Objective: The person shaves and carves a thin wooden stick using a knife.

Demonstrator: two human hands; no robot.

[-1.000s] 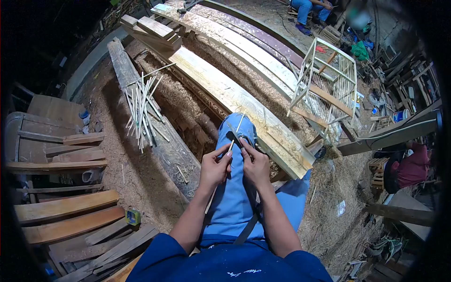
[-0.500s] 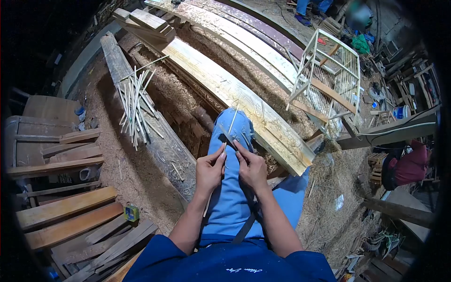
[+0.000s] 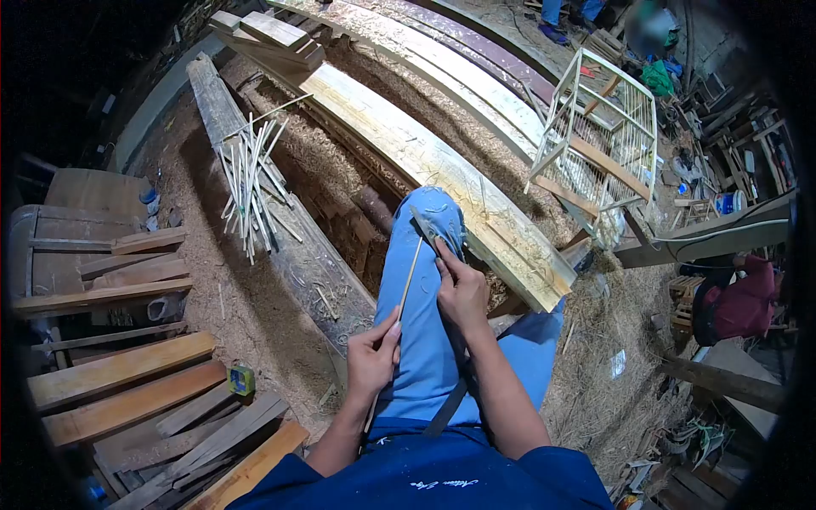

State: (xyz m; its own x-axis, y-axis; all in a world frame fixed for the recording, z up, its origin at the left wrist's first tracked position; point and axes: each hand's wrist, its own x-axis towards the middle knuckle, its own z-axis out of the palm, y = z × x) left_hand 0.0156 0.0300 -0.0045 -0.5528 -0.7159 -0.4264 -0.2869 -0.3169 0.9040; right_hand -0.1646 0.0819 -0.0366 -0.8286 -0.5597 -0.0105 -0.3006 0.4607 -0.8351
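My left hand [image 3: 372, 359] pinches a thin bamboo stick [image 3: 410, 276] between thumb and fingers. The stick slants up over my raised knee, and its lower end runs back past my wrist. In my right hand [image 3: 463, 293] is a knife, its dark narrow blade [image 3: 421, 223] pointing up and left over the knee. The stick's upper tip is close to the blade; whether they touch I cannot tell. Small curled shavings [image 3: 438, 208] cling to the denim on my knee. Left of my knee, a bundle of thin sticks [image 3: 246, 183] lies across a weathered plank [image 3: 319, 268].
A long pale board [image 3: 408, 140] with shavings runs diagonally beyond my knee, with wood blocks [image 3: 274, 32] at its far end. A slatted wooden cage [image 3: 595, 140] stands to the right. Stacked planks [image 3: 127, 370] and a yellow tape measure [image 3: 240, 380] lie left. Shavings cover the floor.
My left hand has moved down toward me, drawing the stick back along my thigh, so the hands are farther apart. My right hand with the knife has shifted slightly right.
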